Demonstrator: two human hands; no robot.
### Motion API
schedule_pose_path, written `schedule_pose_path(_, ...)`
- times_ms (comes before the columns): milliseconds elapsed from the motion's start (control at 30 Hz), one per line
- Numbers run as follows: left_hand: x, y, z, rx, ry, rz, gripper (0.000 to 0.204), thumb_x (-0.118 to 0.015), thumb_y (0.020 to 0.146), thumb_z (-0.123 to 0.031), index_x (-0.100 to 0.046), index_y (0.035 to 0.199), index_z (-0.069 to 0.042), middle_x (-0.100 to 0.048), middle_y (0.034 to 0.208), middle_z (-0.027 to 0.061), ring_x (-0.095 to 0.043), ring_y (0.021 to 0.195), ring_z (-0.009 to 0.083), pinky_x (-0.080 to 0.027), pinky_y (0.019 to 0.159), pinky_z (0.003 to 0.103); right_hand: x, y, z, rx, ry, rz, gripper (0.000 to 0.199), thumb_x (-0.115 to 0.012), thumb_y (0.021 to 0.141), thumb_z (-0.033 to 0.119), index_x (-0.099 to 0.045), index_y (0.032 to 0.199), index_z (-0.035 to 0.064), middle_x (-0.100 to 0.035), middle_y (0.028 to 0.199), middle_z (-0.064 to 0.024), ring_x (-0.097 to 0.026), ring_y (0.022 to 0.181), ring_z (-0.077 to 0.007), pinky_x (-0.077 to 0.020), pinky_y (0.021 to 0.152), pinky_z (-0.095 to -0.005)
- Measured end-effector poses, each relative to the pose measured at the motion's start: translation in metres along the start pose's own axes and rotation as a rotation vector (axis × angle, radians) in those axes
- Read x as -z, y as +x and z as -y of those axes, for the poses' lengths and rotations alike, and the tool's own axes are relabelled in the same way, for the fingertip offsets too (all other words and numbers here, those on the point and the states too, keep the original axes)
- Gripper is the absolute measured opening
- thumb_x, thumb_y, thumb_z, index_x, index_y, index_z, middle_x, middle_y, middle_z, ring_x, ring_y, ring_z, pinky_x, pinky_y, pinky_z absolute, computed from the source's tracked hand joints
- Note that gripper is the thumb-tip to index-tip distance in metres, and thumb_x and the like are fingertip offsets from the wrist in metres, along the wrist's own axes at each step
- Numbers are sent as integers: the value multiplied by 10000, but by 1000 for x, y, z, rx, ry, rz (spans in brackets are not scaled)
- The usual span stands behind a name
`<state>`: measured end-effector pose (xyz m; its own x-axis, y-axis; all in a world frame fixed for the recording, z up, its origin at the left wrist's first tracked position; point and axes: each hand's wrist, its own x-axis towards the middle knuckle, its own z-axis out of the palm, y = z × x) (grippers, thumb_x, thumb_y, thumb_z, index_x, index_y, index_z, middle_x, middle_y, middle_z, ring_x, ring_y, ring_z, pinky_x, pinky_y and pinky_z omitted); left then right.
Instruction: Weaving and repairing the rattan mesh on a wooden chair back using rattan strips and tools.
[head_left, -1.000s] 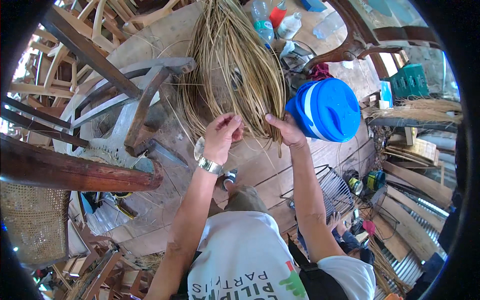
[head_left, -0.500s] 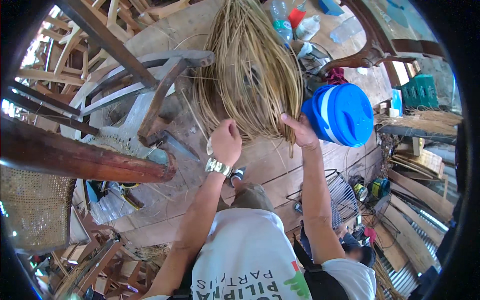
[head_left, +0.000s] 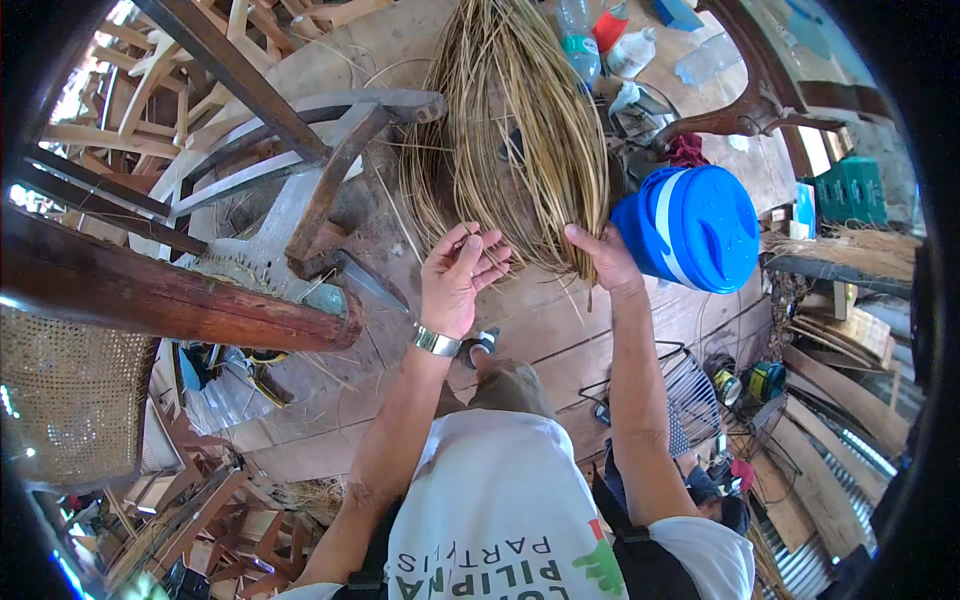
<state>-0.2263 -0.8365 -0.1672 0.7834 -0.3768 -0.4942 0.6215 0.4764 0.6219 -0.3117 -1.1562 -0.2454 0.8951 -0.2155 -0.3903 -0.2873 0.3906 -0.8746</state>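
Observation:
A big looped bundle of tan rattan strips (head_left: pixel 520 130) hangs down in front of me, with its lower bend toward my body. My right hand (head_left: pixel 612 262) grips the bundle's lower right edge, thumb on top and fingers behind. At the lower left edge my left hand (head_left: pixel 455 285), with a metal watch at the wrist, is turned palm up. Its thumb and curled fingers close on thin strips there; how many is hidden. Right beside my right hand stands a blue water jug (head_left: pixel 705 230) with a white band.
A wooden chair frame (head_left: pixel 300 190) and a thick brown post (head_left: pixel 180 290) lie to the left, near a saw blade (head_left: pixel 372 282). Plastic bottles (head_left: pixel 632 52) stand far right of the bundle. A wire rack (head_left: pixel 685 390) and a person (head_left: pixel 725 510) are at lower right.
My left hand has rolled from a fist, back upward, to palm up with its fingers loosened around the strips. My right hand keeps its grip. The view has shifted slightly.

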Motion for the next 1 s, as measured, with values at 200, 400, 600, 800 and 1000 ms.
schedule_pose_path(200, -16, -7, 2, -40, 310, -119, 382, -847, 1289, -197, -766, 1623, -29, -935, 1426, 219, -964, 1086, 308, -816, 899, 445, -6, -3, 0, -20, -58, -3, 589, -1011, 1168, 288, -830, 1665, 29, -899, 1513, -43, -819, 1351, -164, -653, 1199, -390)
schedule_pose_path(400, -29, -11, 22, -13, 370, -78, 361, -829, 1308, -253, -813, 1565, 1, -951, 1361, 193, -956, 1052, 260, -794, 865, 401, 5, -5, 2, 4, -2, -24, 501, -989, 1184, 262, -860, 1613, 39, -911, 1466, -37, -845, 1289, -161, -685, 1138, -384)
schedule_pose_path(600, -33, -21, 48, -184, 603, 61, 419, -795, 1338, -395, -882, 1421, 7, -931, 1162, 69, -854, 1003, 116, -682, 898, 298, 9, -8, 3, 50, 76, -86, 522, -977, 1182, 222, -817, 1646, 44, -910, 1466, -53, -868, 1270, -195, -702, 1127, -401)
schedule_pose_path(800, -21, -6, 36, -103, 457, -202, 402, -853, 1301, -355, -874, 1480, 4, -931, 1159, 61, -850, 1023, 115, -688, 900, 325, 23, -15, 6, 67, 161, -97, 568, -974, 1177, 200, -783, 1693, 59, -895, 1520, -59, -862, 1321, -221, -692, 1183, -431)
schedule_pose_path(1000, 39, 116, 52, -452, 908, -690, 475, -852, 1276, -362, -834, 1518, 46, -895, 1139, 94, -809, 946, 124, -628, 832, 315, 7, -6, 10, 108, 211, -89, 667, -936, 1198, 154, -679, 1806, 58, -872, 1565, -86, -876, 1332, -250, -714, 1180, -455)
